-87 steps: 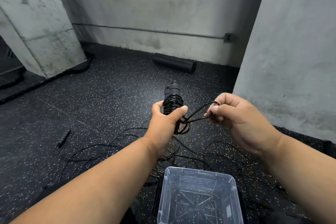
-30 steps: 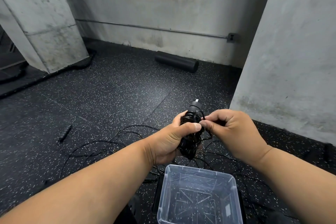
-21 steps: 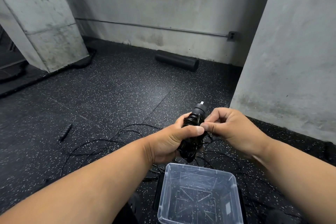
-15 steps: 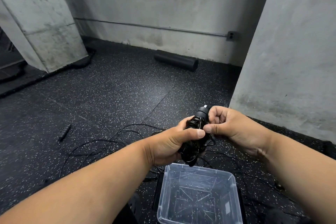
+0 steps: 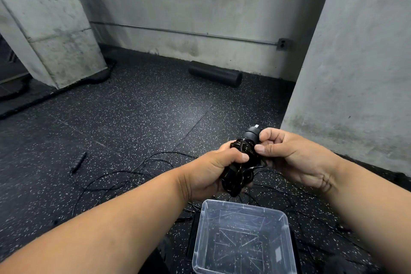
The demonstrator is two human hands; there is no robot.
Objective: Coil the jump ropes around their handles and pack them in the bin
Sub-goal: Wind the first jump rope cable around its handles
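Note:
A black jump rope (image 5: pixel 241 165) is coiled in a thick bundle around its handles, held above the floor. My left hand (image 5: pixel 211 171) grips the bundle's lower part from the left. My right hand (image 5: pixel 287 154) pinches the cord near the top of the bundle, just under the handle's cap. Directly below stands a clear plastic bin (image 5: pixel 242 207) with nothing inside. More black jump rope cord (image 5: pixel 124 176) lies loose and tangled on the floor around the bin, and one loose black handle (image 5: pixel 78 161) lies to the left.
The floor is dark speckled rubber. A black foam roller (image 5: pixel 215 73) lies by the back wall. A concrete pillar (image 5: pixel 53 22) stands at the left and a concrete wall (image 5: pixel 355 62) close on the right. A flat black object sits under the bin.
The loose loop that my right hand held out to the side has been wound in. Both hands have come together and lowered toward the bin, the bundle now tilted right.

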